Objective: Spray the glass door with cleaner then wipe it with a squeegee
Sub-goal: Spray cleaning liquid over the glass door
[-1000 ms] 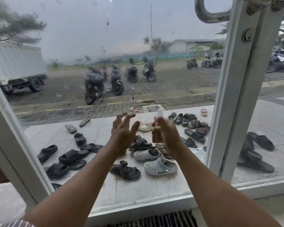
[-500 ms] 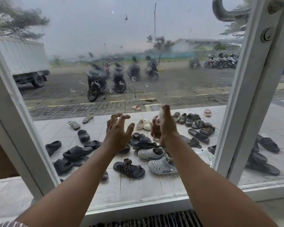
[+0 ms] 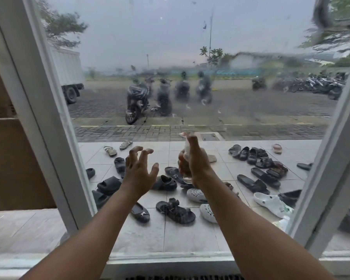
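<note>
Glass door [image 3: 190,43] stands straight in front of me, just beyond the spray bottle [image 3: 187,148]. The pane above the bottle is covered with droplets and running streaks, while the part below the bottle looks drier. My right hand [image 3: 197,166] is wrapped around the small bottle, with one finger laid over its white head. My left hand [image 3: 138,174] is just beside the bottle, on its left. It is empty, with fingers spread and a little bent, gripping nothing.

I think several things could go wrong from here. My left hand is so near the bottle that part of the spray may land on it instead of on the pane. If I press only at this height, the lower glass may get no cleaner. The liquid above the bottle is already running down, and it may dry into marks if the wiping comes late. A wet, small bottle could also slip in my fingers.

Much is hidden. My own hand covers nearly all of the bottle, so I cannot tell where the nozzle points or how much cleaner is left. I see no squeegee anywhere. The door handle [image 3: 321,13], far up and to the right of the bottle, is blurred and cut off. Sandals [image 3: 175,211] lie on the tiles past the glass.
</note>
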